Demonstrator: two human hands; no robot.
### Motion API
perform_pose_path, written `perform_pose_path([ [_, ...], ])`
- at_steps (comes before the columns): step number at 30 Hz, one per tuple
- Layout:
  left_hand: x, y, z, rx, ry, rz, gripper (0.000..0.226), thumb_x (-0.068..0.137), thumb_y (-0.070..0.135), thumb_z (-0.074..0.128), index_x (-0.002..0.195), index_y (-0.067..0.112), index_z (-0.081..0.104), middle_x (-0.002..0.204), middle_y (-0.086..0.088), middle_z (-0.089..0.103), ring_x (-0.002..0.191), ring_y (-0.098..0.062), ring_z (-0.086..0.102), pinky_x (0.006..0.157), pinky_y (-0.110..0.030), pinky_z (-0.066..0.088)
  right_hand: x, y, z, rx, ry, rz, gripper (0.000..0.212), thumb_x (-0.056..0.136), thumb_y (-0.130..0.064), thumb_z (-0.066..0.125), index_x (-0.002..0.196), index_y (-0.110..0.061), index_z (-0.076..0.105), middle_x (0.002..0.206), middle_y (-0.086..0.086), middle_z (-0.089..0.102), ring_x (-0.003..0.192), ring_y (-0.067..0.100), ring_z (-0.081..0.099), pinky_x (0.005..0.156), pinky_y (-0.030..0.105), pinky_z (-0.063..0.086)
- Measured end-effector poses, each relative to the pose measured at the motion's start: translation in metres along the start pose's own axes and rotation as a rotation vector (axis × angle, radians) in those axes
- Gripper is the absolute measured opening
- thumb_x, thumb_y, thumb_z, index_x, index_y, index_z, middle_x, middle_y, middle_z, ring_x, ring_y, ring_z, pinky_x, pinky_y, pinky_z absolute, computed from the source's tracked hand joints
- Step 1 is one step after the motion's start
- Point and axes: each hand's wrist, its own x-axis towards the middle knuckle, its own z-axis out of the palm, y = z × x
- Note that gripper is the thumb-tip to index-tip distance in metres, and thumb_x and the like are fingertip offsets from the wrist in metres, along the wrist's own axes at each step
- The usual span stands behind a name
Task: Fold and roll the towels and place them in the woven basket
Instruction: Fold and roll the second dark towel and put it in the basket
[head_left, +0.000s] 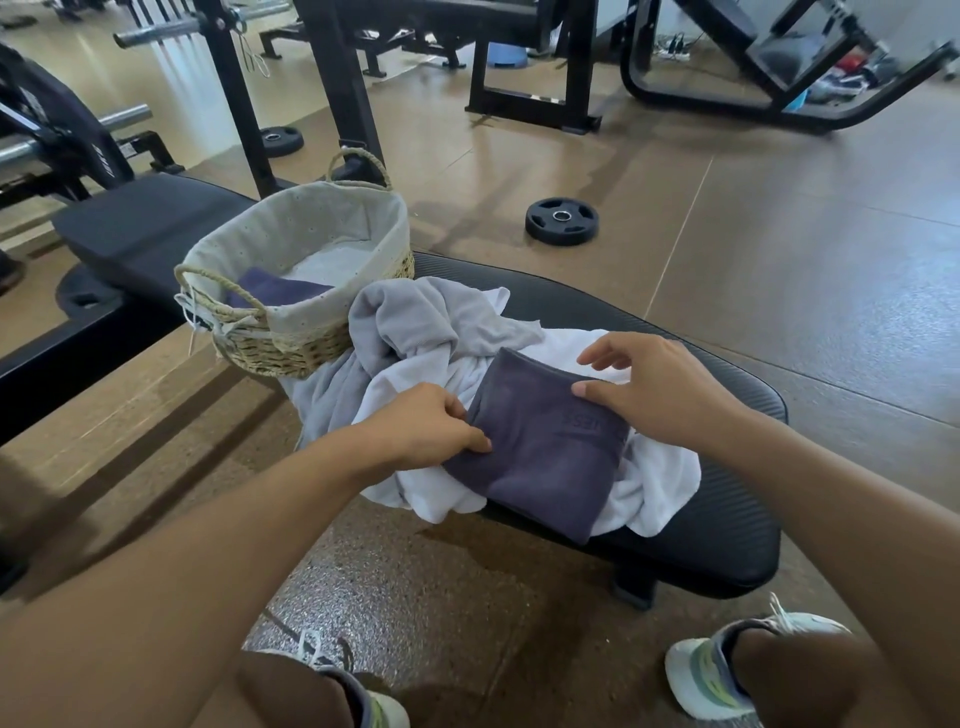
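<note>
Risks, L to R: woven basket (291, 332) sits at the far-left edge of the counter (727, 519), partly over the grey towel (415, 317); judgement: tugging that towel out later could tip or drag the basket off the edge; it already holds one dark roll (275, 291), so there is sth to spill.
L hand (431, 426): fingers pinch the left edge of the purple towel (540, 452); if the pinch also catches the white towel (654, 488) beneath, the roll picks up a 2nd layer and goes lumpy; can't tell whether it has.
R hand (654, 389): thumb and fingers grasp the far-right corner of the purple towel, index lifted, not clenched; uneven tension btw hands would skew the fold, and the roll would cone.
Near end of the purple towel overhangs the counter's front edge; prob. slides floorward if both hands let go.

Task item: purple towel, folded to a long flat rectangle, embossed lettering near the R hand (illegible), terry nap, edges fairly square; lies atop the crumpled white towel at mid-counter, near the basket but not touching it.
</note>
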Motion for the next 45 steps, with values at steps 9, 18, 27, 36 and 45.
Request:
perform_pose_path([
  [9, -0.04, 0.035, 0.009, -0.311, 0.215, 0.301, 0.022, 0.075, 0.01, 0.073, 0.075, 0.014, 0.051, 0.056, 0.01, 0.054, 0.051, -0.003, 0.043, 0.05, -0.012, 0.035, -0.029, -0.024, -0.023, -0.054, 0.159, -0.416, 0.052, 0.091, -0.042, 0.07, 0.139, -0.035, 0.052, 0.135, -0.017, 0.053, 0.13, 0.008, 0.047, 0.111, 0.033, 0.038],
  [18, -0.076, 0.056, 0.001, -0.308, 0.192, 0.628, 0.03, 0.08, -0.001, 0.071, 0.095, 0.019, 0.056, 0.088, 0.013, 0.078, 0.075, -0.007, 0.073, 0.066, -0.022, 0.055, -0.061, -0.038, -0.062, -0.278, 0.09, -0.492, 0.07, 0.08, -0.077, 0.051, 0.142, -0.044, 0.047, 0.147, -0.025, 0.043, 0.146, 0.004, 0.026, 0.118, 0.029, 0.018],
  [27, -0.071, 0.054, -0.005, -0.206, 0.191, 0.689, 0.043, 0.077, 0.019, 0.086, 0.111, 0.028, 0.063, 0.088, 0.011, 0.073, 0.084, -0.015, 0.071, 0.081, -0.036, 0.058, -0.068, -0.028, -0.07, -0.124, -0.065, -0.294, 0.051, 0.063, -0.066, 0.079, 0.074, -0.032, 0.043, 0.073, -0.012, 0.054, 0.072, 0.002, 0.046, 0.06, 0.018, 0.034],
  [36, -0.07, 0.056, -0.009, -0.306, 0.074, 0.735, 0.037, 0.071, 0.033, 0.086, 0.082, 0.016, 0.056, 0.084, -0.002, 0.072, 0.077, -0.013, 0.067, 0.072, -0.021, 0.052, -0.076, -0.028, -0.076, -0.076, -0.111, -0.243, 0.063, 0.057, -0.071, 0.081, 0.08, -0.026, 0.043, 0.077, -0.011, 0.059, 0.062, 0.008, 0.044, 0.055, 0.024, 0.035],
  [45, -0.073, 0.063, 0.0, -0.438, 0.038, 0.667, 0.037, 0.075, 0.021, 0.077, 0.088, 0.006, 0.045, 0.067, 0.01, 0.07, 0.059, 0.001, 0.059, 0.057, -0.011, 0.043, -0.082, -0.028, -0.063, 0.111, 0.094, -0.357, 0.039, 0.072, -0.052, 0.082, 0.088, -0.029, 0.056, 0.083, -0.015, 0.066, 0.077, 0.013, 0.061, 0.068, 0.024, 0.047],
])
